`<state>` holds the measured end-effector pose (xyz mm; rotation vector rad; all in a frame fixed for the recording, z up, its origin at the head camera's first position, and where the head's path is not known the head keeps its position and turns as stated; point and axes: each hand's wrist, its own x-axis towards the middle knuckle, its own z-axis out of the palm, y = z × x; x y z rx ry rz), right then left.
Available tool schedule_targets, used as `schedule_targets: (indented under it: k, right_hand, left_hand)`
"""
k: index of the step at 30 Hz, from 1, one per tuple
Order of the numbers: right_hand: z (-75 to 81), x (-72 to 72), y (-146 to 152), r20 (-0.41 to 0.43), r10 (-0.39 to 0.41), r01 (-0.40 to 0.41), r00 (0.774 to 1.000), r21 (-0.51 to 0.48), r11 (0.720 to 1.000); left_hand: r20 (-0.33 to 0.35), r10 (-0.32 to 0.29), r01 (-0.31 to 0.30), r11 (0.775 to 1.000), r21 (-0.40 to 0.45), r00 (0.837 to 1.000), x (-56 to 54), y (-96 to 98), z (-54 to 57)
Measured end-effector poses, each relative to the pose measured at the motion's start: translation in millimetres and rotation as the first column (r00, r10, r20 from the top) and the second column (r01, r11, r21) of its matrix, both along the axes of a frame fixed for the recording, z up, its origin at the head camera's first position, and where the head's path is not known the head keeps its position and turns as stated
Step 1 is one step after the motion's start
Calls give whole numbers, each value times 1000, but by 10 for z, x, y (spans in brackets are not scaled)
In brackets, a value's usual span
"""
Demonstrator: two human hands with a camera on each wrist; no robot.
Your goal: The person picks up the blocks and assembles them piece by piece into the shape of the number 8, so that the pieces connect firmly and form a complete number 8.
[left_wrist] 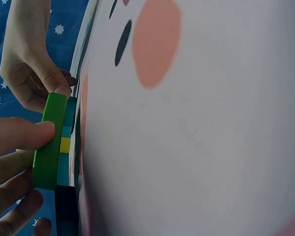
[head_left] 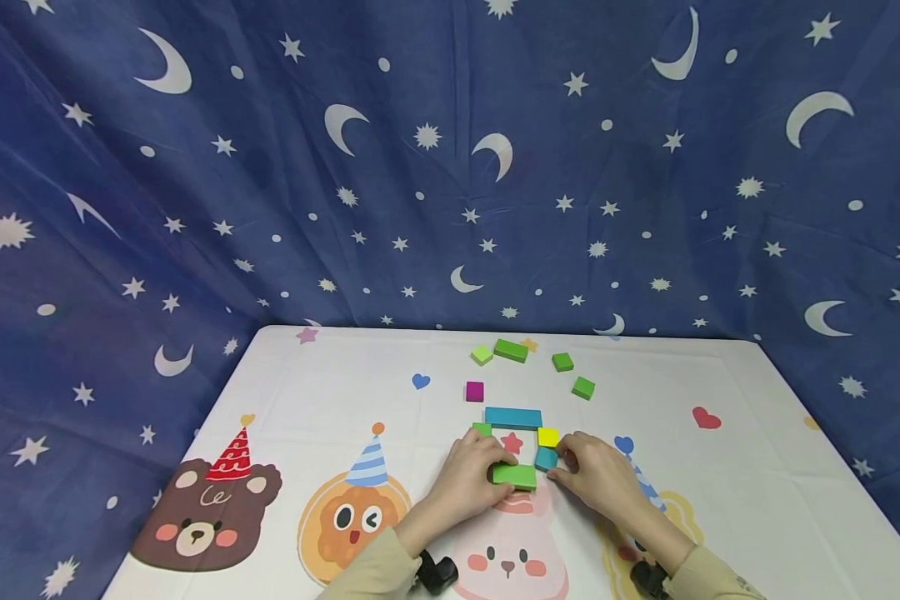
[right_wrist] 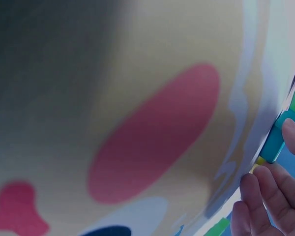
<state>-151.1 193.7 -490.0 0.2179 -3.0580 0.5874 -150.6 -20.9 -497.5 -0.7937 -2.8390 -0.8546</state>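
In the head view my left hand point(head_left: 468, 473) grips a long green block point(head_left: 514, 477) at the near side of a square-like outline of blocks. The left wrist view shows the thumb against the broad face of that green block point(left_wrist: 50, 142). Opposite, my right hand point(head_left: 596, 473) pinches a teal block point(head_left: 546, 458) between thumb and fingers. A yellow block point(head_left: 547, 437) adjoins the teal one on its far side. The far side of the outline is a long blue block point(head_left: 513, 418). A small green block point(head_left: 482, 429) is partly hidden by my left hand.
Beyond the outline lie a purple block point(head_left: 475, 392), a light green block point(head_left: 482, 355), a long green block point(head_left: 511, 350) and two small green blocks, one of them a green cube point(head_left: 583, 387). A starry blue curtain point(head_left: 435, 167) hangs behind the white tablecloth point(head_left: 270, 383).
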Motion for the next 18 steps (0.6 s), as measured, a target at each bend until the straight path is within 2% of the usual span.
schedule_targets:
  k: [18]
  right_hand:
    - [-9,-4,5,-14,4,-4,1000,6,1000]
  left_hand:
    - [-45,-24,19,995,-98,999,-57,34,-28]
